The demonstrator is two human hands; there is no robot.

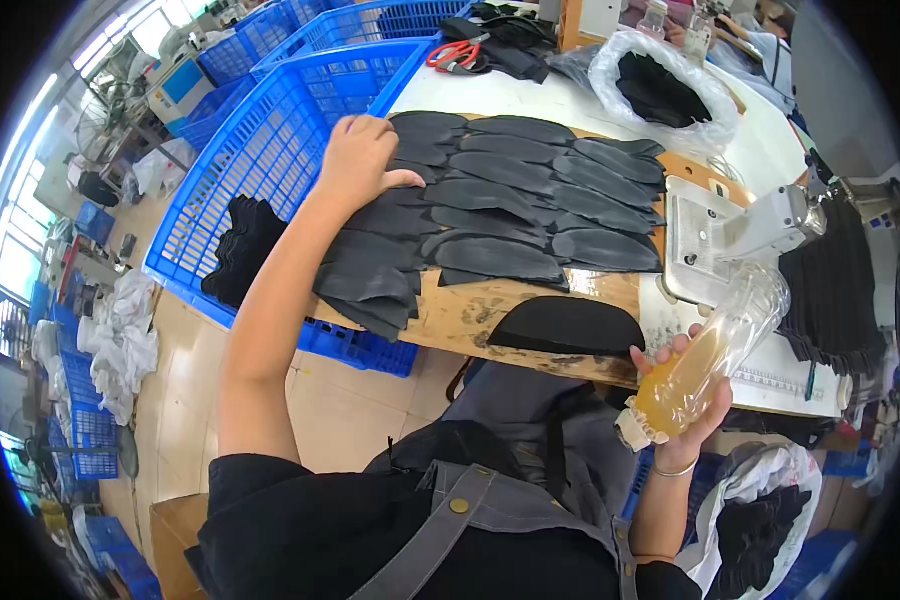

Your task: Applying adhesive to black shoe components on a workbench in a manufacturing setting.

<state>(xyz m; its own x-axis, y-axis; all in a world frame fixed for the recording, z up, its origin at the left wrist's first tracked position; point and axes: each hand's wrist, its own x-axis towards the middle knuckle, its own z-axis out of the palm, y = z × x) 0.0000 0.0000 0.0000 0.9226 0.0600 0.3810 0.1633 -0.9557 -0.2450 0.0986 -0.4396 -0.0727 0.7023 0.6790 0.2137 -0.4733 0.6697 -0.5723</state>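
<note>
Rows of dark grey, leaf-shaped flat pieces [495,205] overlap one another across a wooden board [450,310]. At their far left corner rests my left hand [358,160], its thumb stretched out over the pieces and its fingers bent near the blue basket's side; nothing shows in its grasp. My right hand [705,400] is wrapped round a clear plastic bottle [715,345] of yellowish liquid. The bottle is tilted, its whitish capped end low and towards me, above the board's front right edge. One black half-moon piece [570,325] lies apart at the board's front.
A blue plastic basket [195,215] stands at the left with a black stack [245,250] in it. Right of the board is a metal machine [740,235], beside stacked black pieces [830,280]. Red-handled scissors [457,55] and a plastic bag [620,55] lie farther back.
</note>
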